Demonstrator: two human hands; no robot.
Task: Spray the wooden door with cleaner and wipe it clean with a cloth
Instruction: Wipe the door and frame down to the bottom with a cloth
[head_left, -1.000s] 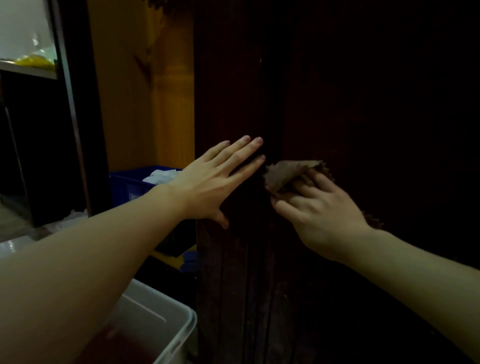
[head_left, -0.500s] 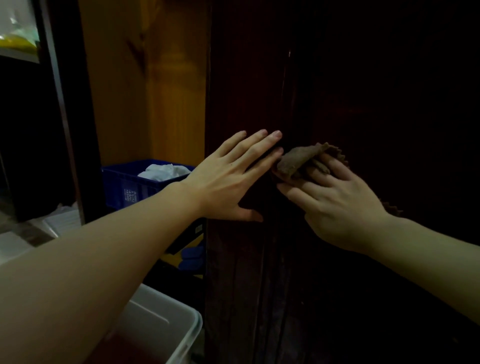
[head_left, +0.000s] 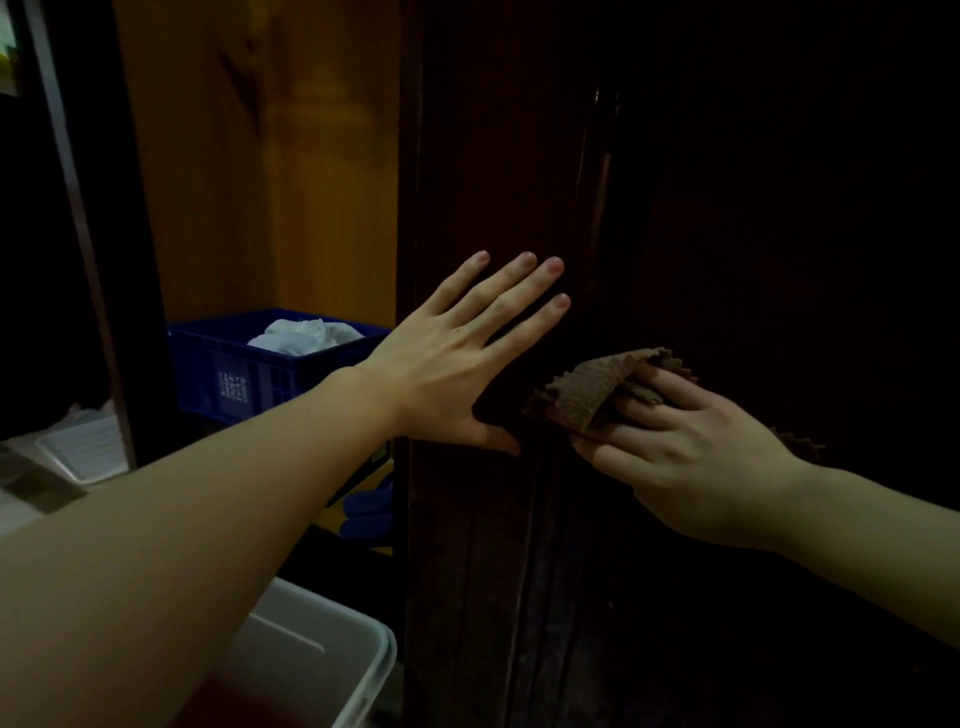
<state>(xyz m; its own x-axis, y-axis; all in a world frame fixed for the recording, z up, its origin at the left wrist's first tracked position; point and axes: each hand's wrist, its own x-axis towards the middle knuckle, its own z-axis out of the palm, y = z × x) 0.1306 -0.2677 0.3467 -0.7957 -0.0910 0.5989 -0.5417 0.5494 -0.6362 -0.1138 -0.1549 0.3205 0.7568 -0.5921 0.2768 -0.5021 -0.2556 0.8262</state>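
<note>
Since the frame half a second earlier, a gap has opened between the two hands: the left hand (head_left: 457, 364) is now seen higher against the dark brown wooden door (head_left: 498, 156), while the right hand (head_left: 691, 452) with the crumpled brown cloth (head_left: 587, 389) is set lower, at about 4 o'clock from the left fingertips instead of just beside them. The left fingers (head_left: 524, 296) are held straight and spread, laid flat on the door, thumb at 6 o'clock. The cloth is pressed to the door under the right fingers (head_left: 654, 410), which are curled over its bunched folds; a frilled edge is seen at 12 o'clock of those fingers, another scrap past the wrist at 3 o'clock. The door's left edge runs vertically just beside the left wrist. At 9 o'clock of that edge a blue plastic crate (head_left: 223, 374) holding white fabric (head_left: 306, 335) is stood, and at 7 o'clock a white plastic bin (head_left: 363, 670). Door surface towards 12 and 3 o'clock is lost in darkness.
</note>
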